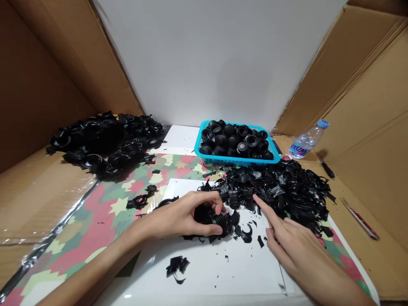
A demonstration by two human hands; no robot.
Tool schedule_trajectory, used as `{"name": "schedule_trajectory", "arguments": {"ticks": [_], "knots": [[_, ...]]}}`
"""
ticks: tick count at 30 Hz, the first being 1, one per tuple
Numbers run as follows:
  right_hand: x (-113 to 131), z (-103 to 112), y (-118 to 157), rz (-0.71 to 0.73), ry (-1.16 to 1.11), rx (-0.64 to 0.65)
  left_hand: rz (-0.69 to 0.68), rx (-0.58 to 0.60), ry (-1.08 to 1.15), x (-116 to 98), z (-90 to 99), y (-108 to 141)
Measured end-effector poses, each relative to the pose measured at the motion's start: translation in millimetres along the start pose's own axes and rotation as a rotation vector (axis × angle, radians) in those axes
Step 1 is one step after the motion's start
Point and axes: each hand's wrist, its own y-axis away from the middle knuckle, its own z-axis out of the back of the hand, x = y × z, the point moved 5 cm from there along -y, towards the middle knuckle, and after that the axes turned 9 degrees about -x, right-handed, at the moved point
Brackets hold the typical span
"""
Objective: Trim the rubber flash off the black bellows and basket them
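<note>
The turquoise basket [208, 160], heaped with black round rubber parts [233, 141], stands at the back of the table, before a pale wall [207, 63], and serves as the landmark here. On the near side of the basket, a little to its left, the left hand [191, 214] is curved in a C, thumb and forefinger apart on either side of a ribbed black part [218, 219] that sits among black pieces over a white board [223, 272]; whether the fingers press on it I cannot tell. Nearer still than the basket and to its right, the right hand [295, 244] has its forefinger stretched out to the edge of a pile of black scraps [280, 187], the other fingers bent in; whether they hold anything I cannot tell. That pile spreads from just in front of the basket out to its right. To the left of the basket lies a big heap of black moulded pieces [111, 142], partly on the patterned cloth [105, 221]. To the right of the basket stand a water bottle [307, 140] with a blue cap and, nearer, a dark-handled tool [327, 170] and a red-handled cutter [361, 221] lie on cardboard [382, 259].
</note>
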Motion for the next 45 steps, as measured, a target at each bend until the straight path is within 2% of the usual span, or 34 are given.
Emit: {"name": "schedule_trajectory", "arguments": {"ticks": [3, 6, 11, 18, 22, 25, 29, 33, 35, 39, 42, 45], "knots": [[-9, 13, -3, -0.060, -0.067, -0.062, 0.028, 0.010, -0.023, 4, -0.8, 2], [-17, 26, -1, -0.122, -0.167, -0.219, 0.022, 0.038, -0.058, 3, -2.7, 3], [-16, 39, 3, -0.057, -0.314, -0.399, 0.003, 0.043, -0.100, -2, -1.7, 5], [1, 24, 0, 0.021, -0.473, -0.484, 0.077, 0.055, -0.023, 2, -2.4, 5], [15, 11, -5, -0.053, -0.627, -0.578, 0.124, 0.107, 0.115, 8, -4.4, 3], [28, 0, -14, -0.105, -0.644, -0.526, 0.161, 0.122, 0.187, 10, -3.3, 1], [43, -11, -23, -0.028, -0.685, -0.351, 0.158, 0.099, 0.191, 11, -1.7, 0], [49, -14, -22, 0.004, -0.677, -0.293, 0.117, 0.097, 0.203, 13, -3.6, 1], [51, -16, -19, -0.028, -0.662, -0.259, 0.081, 0.093, 0.232, 13, -4.3, 0], [50, -21, -13, -0.172, -0.658, -0.246, 0.064, 0.058, 0.218, 11, -3.3, 0], [51, -25, -14, -0.150, -0.680, -0.252, 0.061, 0.046, 0.126, 8, -2.5, 0], [48, -23, -19, -0.078, -0.655, -0.347, 0.016, 0.061, -0.018, 5, -3.0, 2]]}}
